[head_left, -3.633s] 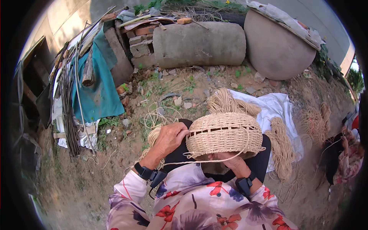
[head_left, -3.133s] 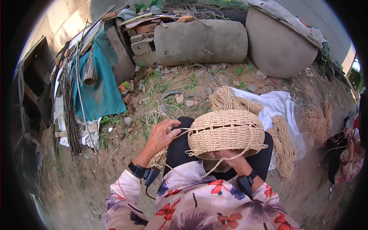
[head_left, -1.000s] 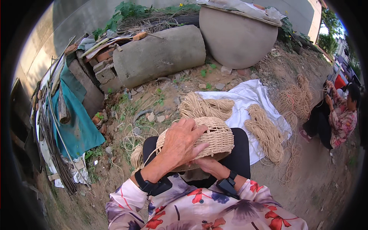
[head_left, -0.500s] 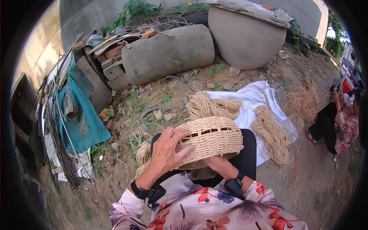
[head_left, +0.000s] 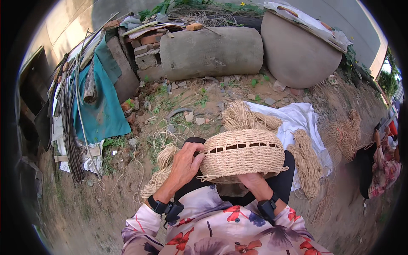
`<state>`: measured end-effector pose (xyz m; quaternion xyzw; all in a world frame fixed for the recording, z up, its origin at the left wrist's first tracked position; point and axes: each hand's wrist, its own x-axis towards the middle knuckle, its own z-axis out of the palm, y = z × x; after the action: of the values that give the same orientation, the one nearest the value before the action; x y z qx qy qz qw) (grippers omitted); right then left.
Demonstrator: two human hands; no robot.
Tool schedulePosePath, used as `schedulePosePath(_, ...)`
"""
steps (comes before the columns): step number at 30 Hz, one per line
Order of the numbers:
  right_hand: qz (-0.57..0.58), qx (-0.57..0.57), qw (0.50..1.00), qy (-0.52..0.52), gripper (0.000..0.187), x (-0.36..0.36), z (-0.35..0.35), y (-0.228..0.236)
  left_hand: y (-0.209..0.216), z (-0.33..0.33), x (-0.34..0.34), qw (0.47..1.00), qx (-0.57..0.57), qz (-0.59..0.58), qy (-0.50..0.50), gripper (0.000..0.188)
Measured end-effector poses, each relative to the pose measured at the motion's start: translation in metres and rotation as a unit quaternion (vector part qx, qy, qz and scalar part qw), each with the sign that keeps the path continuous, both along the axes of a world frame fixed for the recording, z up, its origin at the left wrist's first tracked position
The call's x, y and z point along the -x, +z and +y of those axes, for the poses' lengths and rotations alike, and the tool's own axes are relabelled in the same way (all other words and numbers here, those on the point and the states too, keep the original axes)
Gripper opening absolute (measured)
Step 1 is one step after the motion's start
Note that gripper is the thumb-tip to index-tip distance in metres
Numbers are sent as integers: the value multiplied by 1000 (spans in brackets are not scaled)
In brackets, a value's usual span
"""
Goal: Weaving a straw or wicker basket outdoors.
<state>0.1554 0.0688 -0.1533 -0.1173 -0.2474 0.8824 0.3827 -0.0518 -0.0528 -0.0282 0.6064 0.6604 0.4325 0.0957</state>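
Observation:
A pale woven basket (head_left: 244,163) rests at my knees, tilted so that its side faces up. An open band of slots runs round its wall above the dense weave. My left hand (head_left: 185,163) is closed on its left edge, thumb and fingers against the weave. From below, my right hand (head_left: 252,180) reaches in under the near edge; its fingers are hidden by the basket. A short loose cord end (head_left: 279,169) sticks out at the right of the near edge, and a small loop of cord (head_left: 208,177) shows at the left.
Cord bundles lie around: one beyond the basket (head_left: 248,117), one at right (head_left: 307,163) on a white sheet (head_left: 304,114), one at left (head_left: 163,168). Farther right, a tangled cord heap (head_left: 346,134) is near another seated person (head_left: 383,168). A concrete cylinder (head_left: 212,53) and large pot (head_left: 299,51) stand behind.
The basket has turned in my hands, bringing the loose cord end into view at its right. My left hand has shifted along with its left edge. The whole view has swung slightly.

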Motion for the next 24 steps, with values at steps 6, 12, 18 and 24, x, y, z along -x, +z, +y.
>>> schedulePosePath(6, 42, -15, 999, 25, 53, 3, 3, -15, -33, -9, 17, 984, 67, -165, -14, 18)
schedulePosePath(12, -384, -424, 818, 50, 45, 2, 5, -29, -47, -12, 19, 910, 118, -397, -33, 20)
schedulePosePath(18, -464, -858, -196, -102, 44, -11, -22, 2, -39, -1, 21, 913, 145, -382, -1, 24)
schedulePosePath(24, -485, -865, -112, -65, 37, 0, -35, 23, -28, 26, 27, 941, 188, -281, 13, 29)
